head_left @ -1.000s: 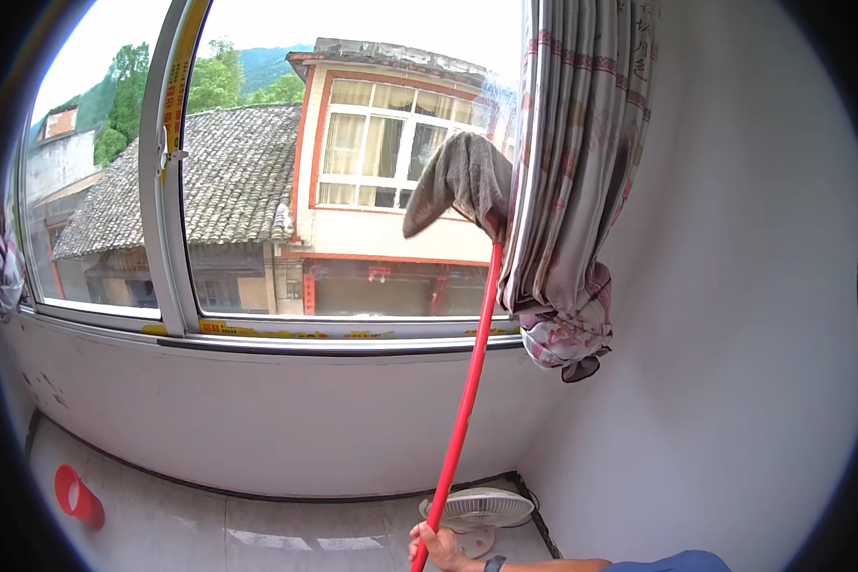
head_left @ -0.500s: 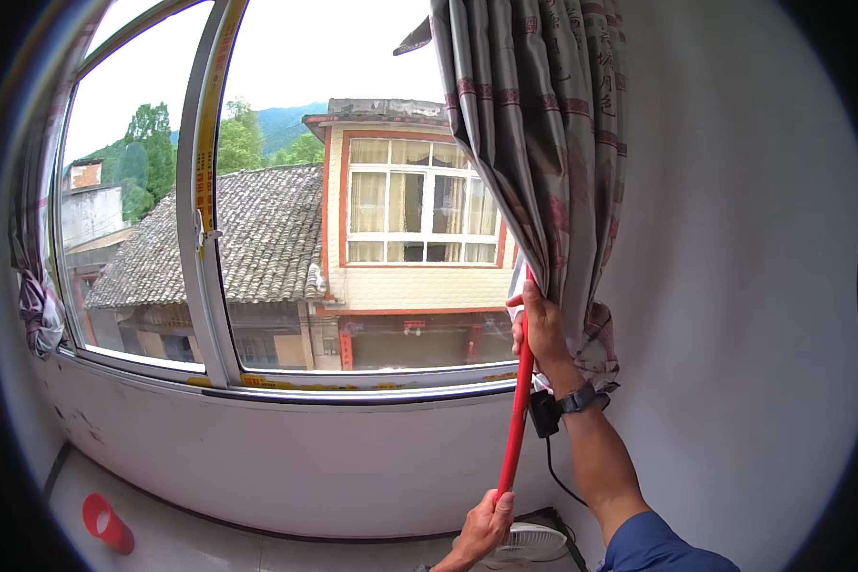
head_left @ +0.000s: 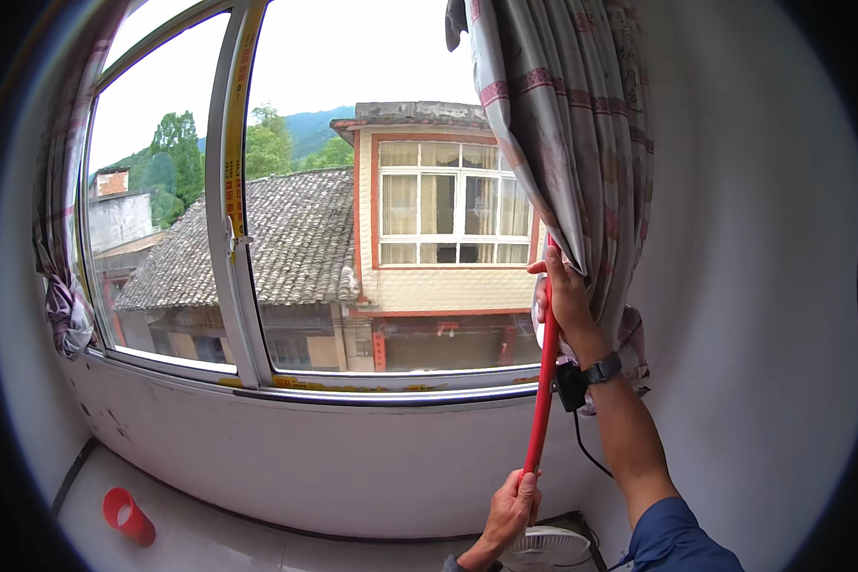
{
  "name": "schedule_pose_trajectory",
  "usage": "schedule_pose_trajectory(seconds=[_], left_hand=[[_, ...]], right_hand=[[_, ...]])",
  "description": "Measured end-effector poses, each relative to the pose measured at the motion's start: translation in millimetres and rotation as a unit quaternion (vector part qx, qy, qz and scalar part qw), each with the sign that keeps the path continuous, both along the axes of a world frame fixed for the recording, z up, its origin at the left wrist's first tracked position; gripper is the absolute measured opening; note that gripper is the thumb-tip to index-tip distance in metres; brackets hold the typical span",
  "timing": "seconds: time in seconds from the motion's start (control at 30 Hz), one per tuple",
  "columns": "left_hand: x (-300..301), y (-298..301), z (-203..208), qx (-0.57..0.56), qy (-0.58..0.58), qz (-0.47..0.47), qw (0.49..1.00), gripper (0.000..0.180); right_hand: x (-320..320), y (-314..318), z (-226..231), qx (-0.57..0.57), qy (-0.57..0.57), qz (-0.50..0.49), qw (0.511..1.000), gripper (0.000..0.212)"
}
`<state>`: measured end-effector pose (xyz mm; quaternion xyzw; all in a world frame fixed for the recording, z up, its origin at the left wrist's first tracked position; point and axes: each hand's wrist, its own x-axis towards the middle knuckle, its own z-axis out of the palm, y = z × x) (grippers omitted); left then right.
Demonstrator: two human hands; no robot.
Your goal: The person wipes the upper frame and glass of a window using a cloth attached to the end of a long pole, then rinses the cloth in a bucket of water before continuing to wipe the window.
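Note:
A long red pole (head_left: pixel 541 405) slants up in front of the window's right side. Near its lower end, my left hand (head_left: pixel 513 510) is closed around it. Higher up, my right hand (head_left: pixel 570 300) grips the same pole beside the gathered curtain (head_left: pixel 582 143), one finger sticking out to the left. The curtain is grey with dark red bands and hangs in folds. Its edge hides the top of the pole. My right wrist wears a dark watch (head_left: pixel 602 369).
A sliding window (head_left: pixel 241 238) with a metal frame stands ahead. At left hangs another curtain (head_left: pixel 67 310), tied up. A black box with a cable (head_left: pixel 572 386) is by my right wrist. Below are a white fan (head_left: pixel 548 545) and a red bin (head_left: pixel 129 518) on the floor.
The view has shifted, so the scene sits further right. The curtain's upper folds have changed shape and its left edge bulges. Both hands still hold the pole; a right finger now sticks out.

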<state>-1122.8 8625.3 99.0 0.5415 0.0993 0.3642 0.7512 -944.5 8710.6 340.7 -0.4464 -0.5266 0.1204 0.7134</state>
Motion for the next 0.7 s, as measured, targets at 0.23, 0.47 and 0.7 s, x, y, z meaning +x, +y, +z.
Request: schedule_pose_trajectory(seconds=[0.23, 0.47, 0.7], left_hand=[[-9.7, 29.6, 8.9, 0.151, 0.133, 0.046, 0.979, 0.039], [-67.0, 28.1, -58.1, 0.158, 0.193, 0.103, 0.963, 0.038], [-252.5, -17.3, -236.0, 0.141, 0.377, 0.112, 0.908, 0.035]], right_hand=[[9.1, 9.9, -2.5, 0.017, -0.009, 0.021, 1.000, 0.057], [-29.5, 11.5, -78.6, -0.045, 0.053, 0.004, 0.998, 0.059], [-166.5, -20.5, -289.7, -0.162, 0.196, 0.111, 0.961, 0.053]])
